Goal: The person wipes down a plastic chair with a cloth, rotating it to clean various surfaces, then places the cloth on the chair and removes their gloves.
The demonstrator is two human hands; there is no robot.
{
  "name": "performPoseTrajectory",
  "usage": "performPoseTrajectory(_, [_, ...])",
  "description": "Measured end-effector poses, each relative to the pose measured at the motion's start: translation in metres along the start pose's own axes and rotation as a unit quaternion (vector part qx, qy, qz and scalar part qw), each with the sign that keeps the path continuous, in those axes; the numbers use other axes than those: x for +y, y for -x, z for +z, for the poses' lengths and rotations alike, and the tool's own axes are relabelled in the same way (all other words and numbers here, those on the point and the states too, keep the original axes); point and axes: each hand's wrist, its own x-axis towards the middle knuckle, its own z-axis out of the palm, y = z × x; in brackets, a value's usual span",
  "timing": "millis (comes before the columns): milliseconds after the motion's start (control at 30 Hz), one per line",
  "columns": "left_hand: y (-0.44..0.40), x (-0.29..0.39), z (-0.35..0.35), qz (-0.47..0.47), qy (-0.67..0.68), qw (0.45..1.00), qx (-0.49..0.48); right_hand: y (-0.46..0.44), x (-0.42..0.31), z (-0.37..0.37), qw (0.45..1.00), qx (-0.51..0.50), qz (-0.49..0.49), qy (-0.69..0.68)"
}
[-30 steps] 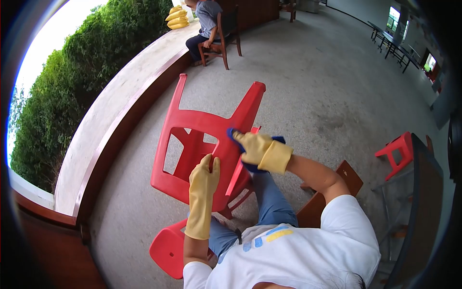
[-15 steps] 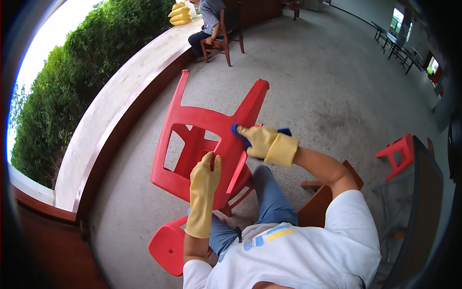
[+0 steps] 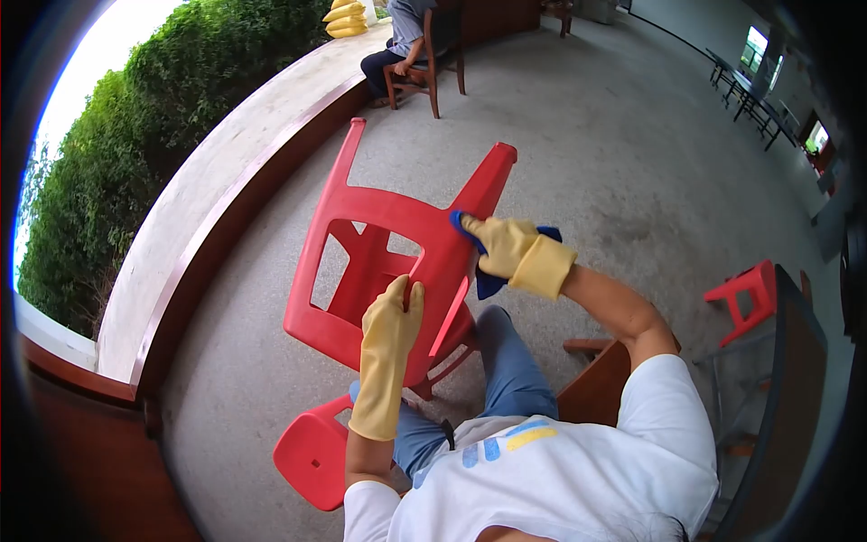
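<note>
A red plastic stool [image 3: 388,206] is tipped over before me, two of its legs pointing away. My left hand [image 3: 386,339], in a yellow rubber glove, is closed on the rim beside the stool's large cut-out. Also gloved in yellow, my right hand [image 3: 517,249] presses a blue cloth [image 3: 490,287] against the stool's surface near the base of the right leg. Part of the cloth hangs below that hand and part shows behind it. The left fingertips are partly hidden by the rim.
Another red stool [image 3: 312,461] stands at lower left, close to my leg. Brown wooden furniture [image 3: 596,384] is by my right side. A further red stool [image 3: 748,298] stands at right. Beyond, a person sits on a wooden chair [image 3: 438,54] beside a low ledge [image 3: 235,144].
My right hand and the cloth have slid a little up the stool toward the base of the right leg. The left hand keeps its hold. The whole view has shifted slightly.
</note>
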Motion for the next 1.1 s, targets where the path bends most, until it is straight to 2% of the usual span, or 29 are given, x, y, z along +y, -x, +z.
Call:
performPoseTrajectory(67, [-0.001,-0.004,0.001,0.008,0.004,1.000,0.017,0.002,0.002,0.001,0.999,0.029,-0.028,-0.013])
performPoseTrajectory(167, [0.003,-0.001,0.000,0.010,0.007,1.000,0.016,-0.004,0.010,-0.017,1.000,0.008,0.005,-0.014])
performPoseTrajectory(200, [0.003,0.002,-0.002,0.001,0.004,1.000,0.005,-0.006,0.010,-0.006,0.999,0.035,-0.005,0.003])
performPoseTrajectory(300, [0.000,-0.001,0.000,0.005,0.003,1.000,0.016,0.005,-0.005,0.008,0.999,0.033,-0.028,0.008])
performPoseTrajectory(333, [0.002,-0.004,0.003,0.010,0.000,1.000,0.022,0.004,0.003,0.011,0.998,0.046,-0.042,-0.029])
performPoseTrajectory(433, [-0.001,-0.004,0.002,0.003,0.000,1.000,0.013,-0.007,0.016,-0.003,0.998,0.037,-0.022,-0.051])
performPoseTrajectory(600, [0.001,0.006,-0.007,-0.021,0.005,1.000,-0.008,-0.040,0.059,-0.016,0.987,0.112,0.088,-0.072])
performPoseTrajectory(633, [0.002,0.006,-0.007,-0.022,0.008,1.000,-0.009,-0.042,0.064,-0.023,0.987,0.101,0.110,-0.066])
performPoseTrajectory(667, [0.002,0.004,-0.003,0.033,-0.008,0.998,0.048,-0.043,0.068,-0.032,0.985,0.090,0.132,-0.061])
performPoseTrajectory(700, [0.003,0.003,-0.002,0.024,-0.007,0.999,0.043,-0.044,0.074,-0.040,0.983,0.081,0.155,-0.055])
performPoseTrajectory(867, [0.000,0.009,-0.008,-0.042,0.006,0.999,-0.007,-0.058,0.094,-0.031,0.982,0.110,0.141,-0.059])
performPoseTrajectory(967, [0.002,0.017,-0.011,-0.041,-0.035,0.999,-0.010,-0.060,0.093,-0.023,0.965,0.094,0.173,-0.171])
performPoseTrajectory(1067, [0.002,0.014,-0.007,-0.054,-0.033,0.998,-0.017,-0.062,0.103,0.011,0.942,0.215,0.100,-0.237])
performPoseTrajectory(1100, [0.002,0.016,-0.008,-0.060,-0.035,0.997,-0.019,-0.061,0.103,0.017,0.936,0.212,0.121,-0.253])
